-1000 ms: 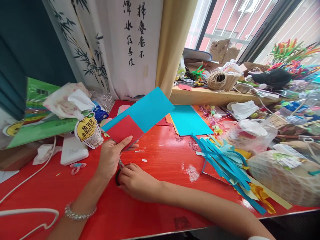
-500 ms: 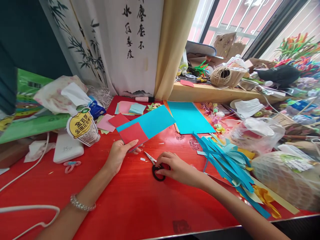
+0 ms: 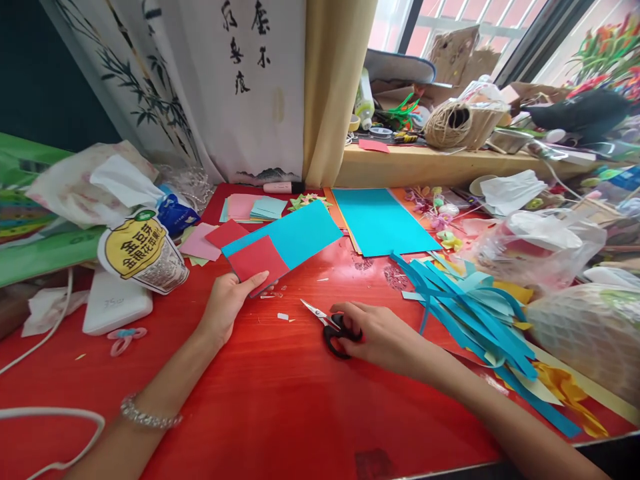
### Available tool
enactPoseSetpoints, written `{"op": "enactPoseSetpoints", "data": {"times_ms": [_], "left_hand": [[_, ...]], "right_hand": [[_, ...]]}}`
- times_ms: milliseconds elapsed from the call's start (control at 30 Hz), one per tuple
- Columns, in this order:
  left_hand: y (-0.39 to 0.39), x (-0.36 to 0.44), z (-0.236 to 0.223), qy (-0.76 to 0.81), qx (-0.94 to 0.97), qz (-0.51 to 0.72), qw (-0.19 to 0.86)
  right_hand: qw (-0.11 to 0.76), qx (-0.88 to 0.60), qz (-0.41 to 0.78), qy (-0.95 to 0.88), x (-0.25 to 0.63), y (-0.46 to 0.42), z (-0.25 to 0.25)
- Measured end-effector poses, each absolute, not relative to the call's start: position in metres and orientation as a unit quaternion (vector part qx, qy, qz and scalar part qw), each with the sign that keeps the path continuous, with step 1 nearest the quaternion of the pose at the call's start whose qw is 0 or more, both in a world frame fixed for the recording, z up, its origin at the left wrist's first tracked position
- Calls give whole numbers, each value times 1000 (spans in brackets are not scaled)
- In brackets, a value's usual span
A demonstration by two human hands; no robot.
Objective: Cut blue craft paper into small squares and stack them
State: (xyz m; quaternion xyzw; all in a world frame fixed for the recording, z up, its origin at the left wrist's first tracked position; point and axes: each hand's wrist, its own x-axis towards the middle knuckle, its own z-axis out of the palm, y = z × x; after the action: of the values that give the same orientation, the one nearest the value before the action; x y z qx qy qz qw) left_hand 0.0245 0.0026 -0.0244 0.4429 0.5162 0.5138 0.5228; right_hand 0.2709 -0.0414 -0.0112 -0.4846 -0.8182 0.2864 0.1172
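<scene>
My left hand [image 3: 226, 300] pinches a red paper square [image 3: 260, 263] together with a longer blue paper strip [image 3: 307, 233], the thumb lying on top of the red square. The strip slants up to the right, above the table. My right hand [image 3: 373, 333] has its fingers at the black handles of a pair of scissors [image 3: 333, 329]. The blades are nearly closed and point up to the left, apart from the paper. Small white paper scraps [image 3: 283, 317] lie between the two hands.
Blue sheets [image 3: 385, 223] lie stacked behind the hands. Cut blue strips [image 3: 460, 307] are heaped at the right, beside plastic bags [image 3: 540, 247]. Small paper squares [image 3: 245, 207] and a marker [image 3: 280, 188] lie at the back. At left are a white power bank [image 3: 117, 307] and a cable [image 3: 53, 347].
The scissors and my right hand have moved right, away from the held paper. My left hand keeps its hold on the red square and blue strip. The camera view has shifted slightly.
</scene>
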Motion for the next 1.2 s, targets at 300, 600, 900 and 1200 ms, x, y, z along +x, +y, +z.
{"op": "enactPoseSetpoints", "data": {"times_ms": [300,600,900,1200], "left_hand": [[-9,31,-13,514,451,552,477],[-29,43,-1,501,461,540,495],[-39,54,-8,519,479,484,516],[-44,58,-4,533,497,444,521]], "right_hand": [[292,-322,692,-577,262,-37,-32],[234,-403,591,-659,271,-36,-18],[231,-435,564,-663,268,-39,-18],[227,-436,575,-654,265,-40,-18]]}}
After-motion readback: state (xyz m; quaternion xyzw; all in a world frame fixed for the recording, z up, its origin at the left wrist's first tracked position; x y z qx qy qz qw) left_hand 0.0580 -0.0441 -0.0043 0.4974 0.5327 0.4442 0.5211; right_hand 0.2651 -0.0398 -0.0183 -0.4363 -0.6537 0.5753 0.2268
